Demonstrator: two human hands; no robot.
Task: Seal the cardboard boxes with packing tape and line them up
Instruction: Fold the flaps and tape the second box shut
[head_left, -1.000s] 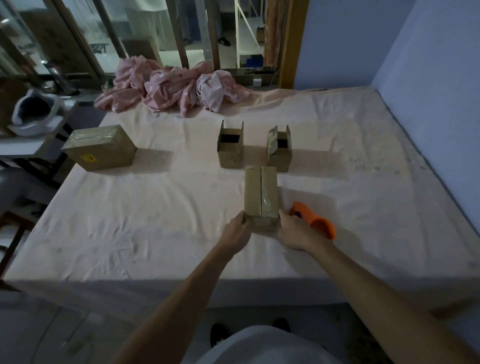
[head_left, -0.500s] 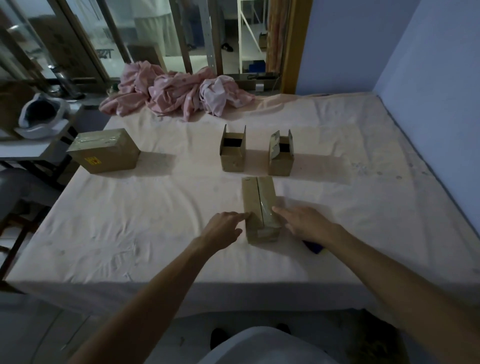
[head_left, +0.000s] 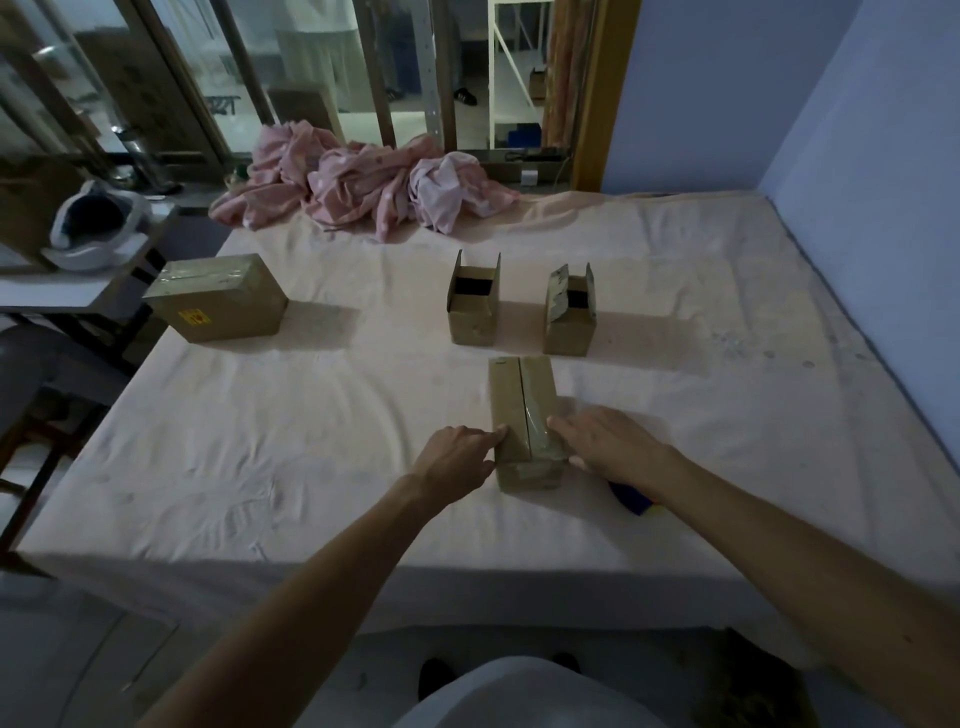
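— Where's the near box (head_left: 522, 415)?
— On the bed (head_left: 260, 441), close to its front edge, flaps closed, tape over the near end.
— And the grip?
— Spread on both sides. The left hand (head_left: 457, 454) touches the box's left side with its fingertips, and the right hand (head_left: 608, 441) lies straight-fingered against its right side.
— Around it?
— Two open boxes (head_left: 472, 312) (head_left: 569, 317) stand just behind. A taped box (head_left: 218, 299) sits well off to the left, and a pink cloth (head_left: 363, 182) lies at the far edge.

Dim, bluish picture (brighter beyond the glass), edges bent wide-angle.
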